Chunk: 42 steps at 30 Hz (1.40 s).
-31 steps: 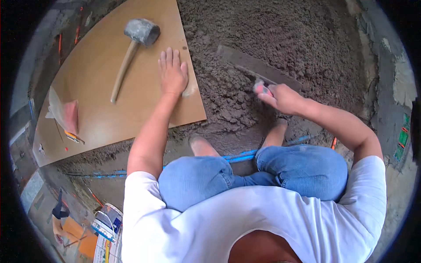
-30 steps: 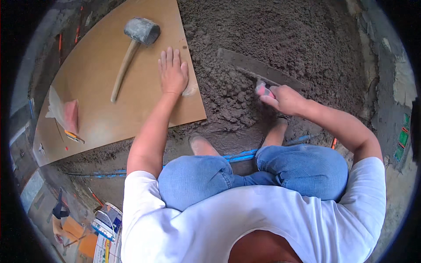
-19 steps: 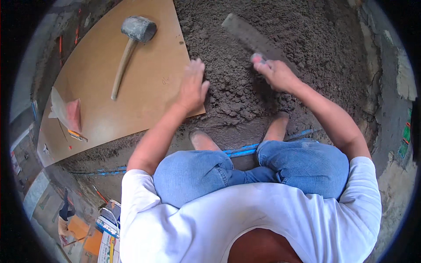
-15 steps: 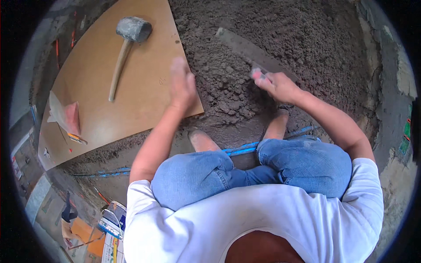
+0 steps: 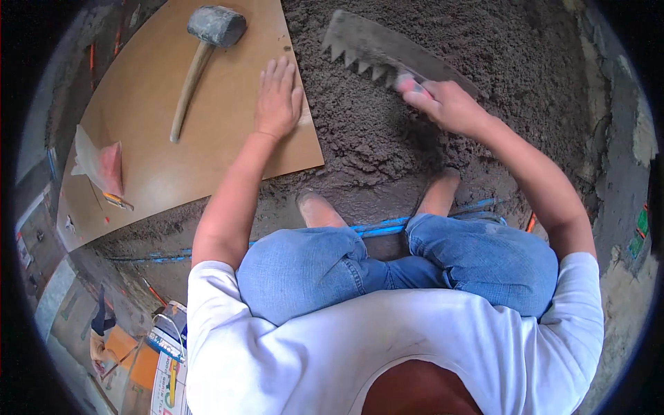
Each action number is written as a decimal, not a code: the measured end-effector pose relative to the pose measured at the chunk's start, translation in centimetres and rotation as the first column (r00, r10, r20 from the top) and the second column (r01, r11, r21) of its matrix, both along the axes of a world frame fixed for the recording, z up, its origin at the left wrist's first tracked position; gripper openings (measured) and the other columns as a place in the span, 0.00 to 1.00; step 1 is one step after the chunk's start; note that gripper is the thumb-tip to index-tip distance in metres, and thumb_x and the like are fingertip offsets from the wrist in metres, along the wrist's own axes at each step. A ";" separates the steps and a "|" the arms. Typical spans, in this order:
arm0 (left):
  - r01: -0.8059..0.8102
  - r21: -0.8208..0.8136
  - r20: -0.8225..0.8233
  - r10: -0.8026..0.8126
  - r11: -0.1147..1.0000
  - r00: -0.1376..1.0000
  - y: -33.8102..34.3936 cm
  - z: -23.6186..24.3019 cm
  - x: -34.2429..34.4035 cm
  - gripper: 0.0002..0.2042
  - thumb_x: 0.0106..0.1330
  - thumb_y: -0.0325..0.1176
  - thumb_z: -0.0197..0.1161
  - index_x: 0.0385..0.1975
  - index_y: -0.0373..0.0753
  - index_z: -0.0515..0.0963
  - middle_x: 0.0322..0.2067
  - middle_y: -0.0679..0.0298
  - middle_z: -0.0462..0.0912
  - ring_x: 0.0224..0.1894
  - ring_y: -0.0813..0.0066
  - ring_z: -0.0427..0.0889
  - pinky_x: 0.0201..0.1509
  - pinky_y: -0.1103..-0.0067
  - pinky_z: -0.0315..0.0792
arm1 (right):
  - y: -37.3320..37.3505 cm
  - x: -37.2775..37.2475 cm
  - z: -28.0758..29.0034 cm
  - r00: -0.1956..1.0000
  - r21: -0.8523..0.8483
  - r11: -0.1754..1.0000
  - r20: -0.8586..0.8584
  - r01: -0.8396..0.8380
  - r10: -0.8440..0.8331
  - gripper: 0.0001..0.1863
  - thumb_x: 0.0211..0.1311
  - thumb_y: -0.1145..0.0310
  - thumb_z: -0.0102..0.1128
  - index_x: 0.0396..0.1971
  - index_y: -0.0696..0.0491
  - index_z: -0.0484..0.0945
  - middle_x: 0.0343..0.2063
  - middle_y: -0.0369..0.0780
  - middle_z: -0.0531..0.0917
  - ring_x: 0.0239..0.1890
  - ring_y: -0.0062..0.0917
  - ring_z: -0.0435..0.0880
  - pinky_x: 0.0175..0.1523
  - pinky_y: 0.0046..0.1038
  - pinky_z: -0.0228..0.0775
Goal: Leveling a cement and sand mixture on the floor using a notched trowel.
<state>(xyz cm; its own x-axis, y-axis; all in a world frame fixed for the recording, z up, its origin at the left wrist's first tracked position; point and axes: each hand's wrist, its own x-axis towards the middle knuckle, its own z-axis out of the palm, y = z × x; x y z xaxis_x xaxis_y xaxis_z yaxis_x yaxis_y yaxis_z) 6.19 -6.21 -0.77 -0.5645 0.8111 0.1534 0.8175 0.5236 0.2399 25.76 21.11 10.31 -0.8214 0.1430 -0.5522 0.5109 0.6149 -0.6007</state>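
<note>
Grey metal, smeared w/ mortar: the notched trowel sits top ctr of my feed, over the dark mortar bed. Its blade slants upper L to lower R, pointed teeth showing along the L stretch of the near edge. From out here I can't tell if it's touching the mortar or just above. My R hand is wrapped round its pinkish handle, fingers curled in. Mortar's rough, lumpy.

L of the trowel I've got a big tan panel, lying flat, R edge along the mortar. My L hand is on it nr that edge, palm down, holding nothing, fingers straight & close tog., thumb a bit out.

Mallet lies on the panel, L of that hand: dark head at the far end, wooden handle angled back my way. Nr the panel's L end, a pink & whitish bag w/ an orange cutter just below.

Nearer me: two feet at the mortar's near edge, blue lines crosswise, jeans. Lower L, a bucket beside a white box.
</note>
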 end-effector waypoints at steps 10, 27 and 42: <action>-0.093 0.051 -0.019 0.094 0.994 0.995 -0.6 -0.4 -1.5 0.23 0.62 0.39 0.52 0.57 0.36 0.64 0.61 0.55 0.61 0.65 0.54 0.56 0.68 0.62 0.49 | -1.7 7.4 0.7 0.974 -0.090 0.992 0.201 -0.093 0.110 0.28 0.60 0.45 0.51 0.28 0.61 0.76 0.21 0.53 0.77 0.26 0.43 0.78 0.35 0.38 0.68; -0.105 0.036 -0.052 0.107 0.994 0.993 -0.5 -0.6 -1.1 0.23 0.62 0.39 0.51 0.57 0.38 0.64 0.62 0.56 0.60 0.65 0.55 0.55 0.68 0.63 0.48 | -2.8 8.5 0.5 0.872 -0.046 0.893 0.196 -0.448 0.448 0.28 0.58 0.43 0.50 0.23 0.58 0.75 0.21 0.52 0.78 0.28 0.48 0.78 0.36 0.44 0.69; -0.105 0.017 -0.049 0.106 0.994 0.993 -0.6 -0.3 -1.1 0.23 0.61 0.37 0.52 0.56 0.37 0.64 0.61 0.55 0.61 0.65 0.54 0.56 0.67 0.61 0.50 | 2.0 5.8 -2.1 0.875 -0.129 0.867 0.135 0.481 -0.465 0.28 0.63 0.45 0.47 0.22 0.59 0.73 0.12 0.36 0.72 0.15 0.20 0.72 0.23 0.25 0.64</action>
